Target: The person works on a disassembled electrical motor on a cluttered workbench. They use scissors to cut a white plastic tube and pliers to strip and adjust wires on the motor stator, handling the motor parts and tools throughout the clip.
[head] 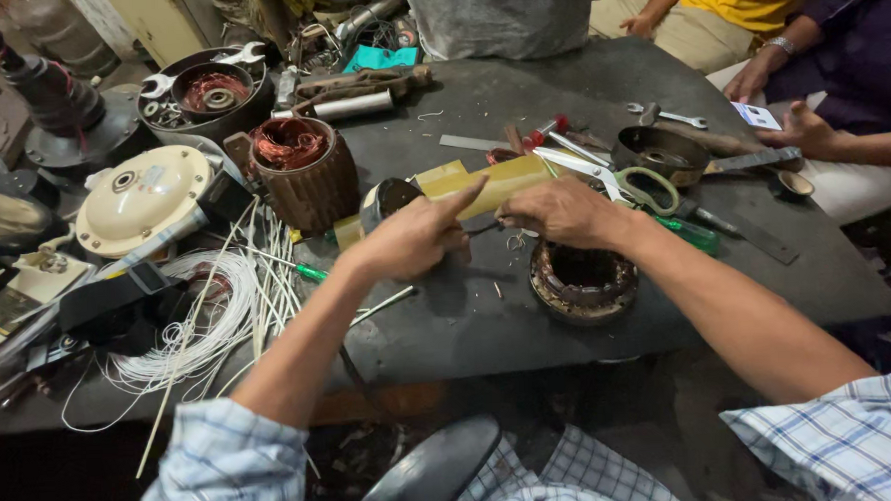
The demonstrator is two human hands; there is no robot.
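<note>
Dark, scuffed desk (528, 307) underneath. Yellow insulating sheet (493, 183), rolled and glossy, lying mid-desk beside the rusty stator ring (582, 280). Left hand (415, 237) pressing it, index finger out; right hand (559, 210), fingers pinched on its edge.

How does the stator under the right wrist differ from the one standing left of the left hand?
The flat stator lies low on the table with an empty bore; the tall stator stands upright, with copper winding bunched on top. The flat one sits by the right hand, the tall one beyond the left hand. Both are rusty brown rings.
</note>
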